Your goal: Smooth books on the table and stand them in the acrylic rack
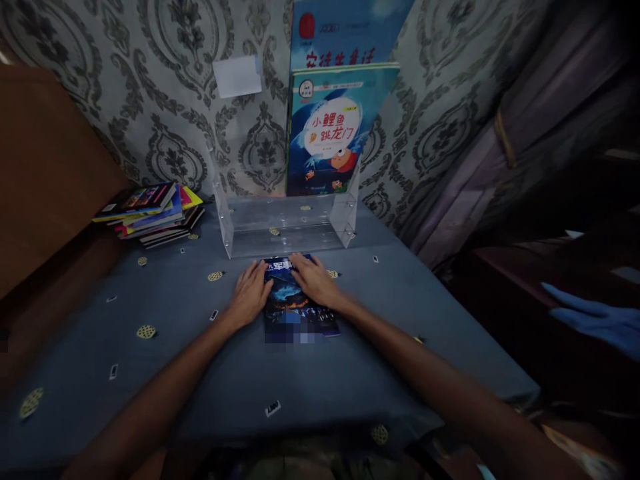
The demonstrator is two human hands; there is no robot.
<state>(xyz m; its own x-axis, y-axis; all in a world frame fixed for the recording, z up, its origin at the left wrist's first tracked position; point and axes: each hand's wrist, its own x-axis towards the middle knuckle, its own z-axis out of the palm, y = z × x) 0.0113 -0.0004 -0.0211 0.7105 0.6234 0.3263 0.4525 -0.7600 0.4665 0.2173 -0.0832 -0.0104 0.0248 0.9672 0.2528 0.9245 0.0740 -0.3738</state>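
A dark blue book [286, 293] lies flat on the table, its cover title upside down from where I look. My left hand [250, 292] rests at the book's left edge, fingers stretched forward and thumb reaching onto the cover. Across the upper right of the cover lies my right hand [319, 283], fingers extended and hiding that corner. Neither hand appears wrapped around the book. Just beyond its far edge stands a clear acrylic book stand [280, 237]. A teal picture book [323, 133] with a red fish stands upright in the stand's right half, before a taller blue book [350, 33].
A loose stack of books [150, 210] sits at the back left, beside a brown panel [50, 167]. The table [190, 373] has a blue-grey patterned cloth. A white card [237, 77] shows against the wallpaper. Right of the table are a curtain [465, 153] and a blue glove-like object [600, 320].
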